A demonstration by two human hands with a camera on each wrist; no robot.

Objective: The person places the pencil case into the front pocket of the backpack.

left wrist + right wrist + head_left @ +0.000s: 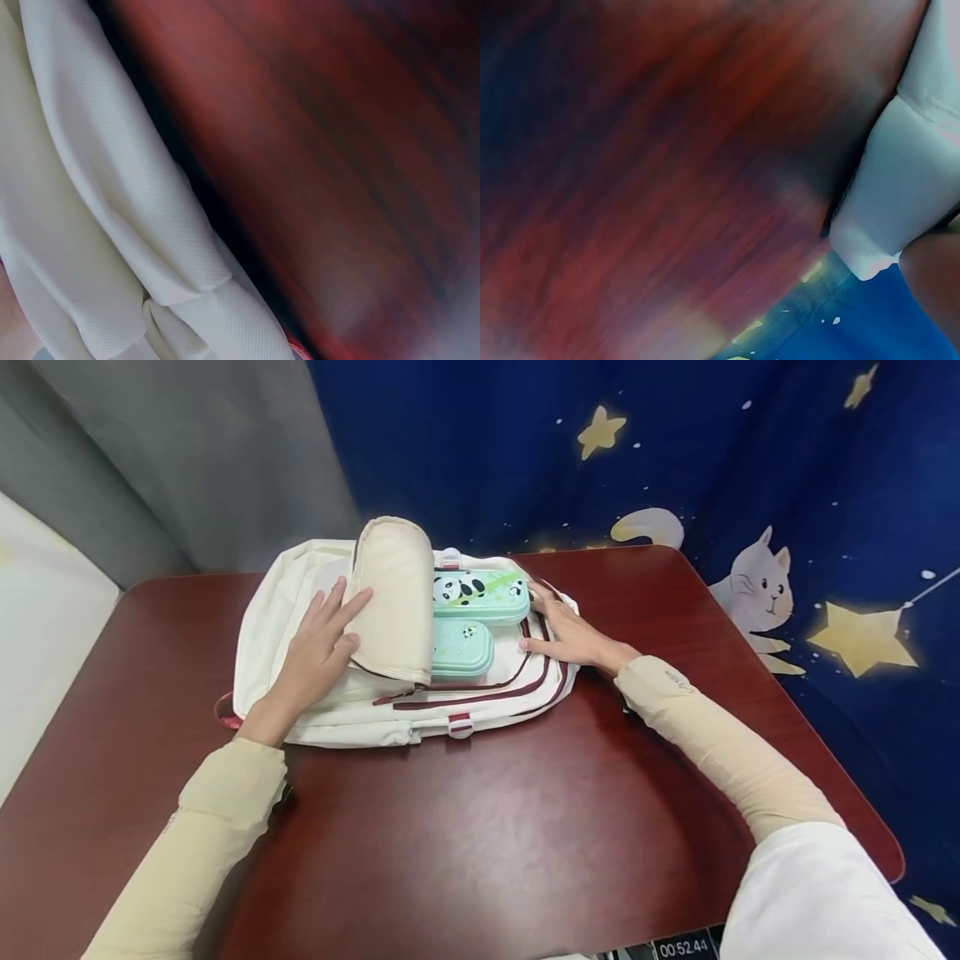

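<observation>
A white backpack (pixel 270 618) with dark red trim lies on the table, its cream front flap (pixel 395 597) folded back to the left. Two mint-green pencil cases with panda pictures lie at the pocket, their left ends hidden by the flap. The far pencil case (pixel 491 596) sticks out further to the right than the near pencil case (pixel 463 652). My left hand (pixel 317 647) rests with spread fingers on the flap's left side. At the far case's right end are the fingers of my right hand (pixel 572 631), with its thumb extended over the backpack front.
The backpack lies on a dark red wooden table (pixel 465 827). Behind the table hang a grey curtain (pixel 225 452) and a blue curtain (pixel 480 452) with stars and a cat. A timer display (pixel 684 947) shows at the near edge. Both wrist views show mostly tabletop and white backpack fabric.
</observation>
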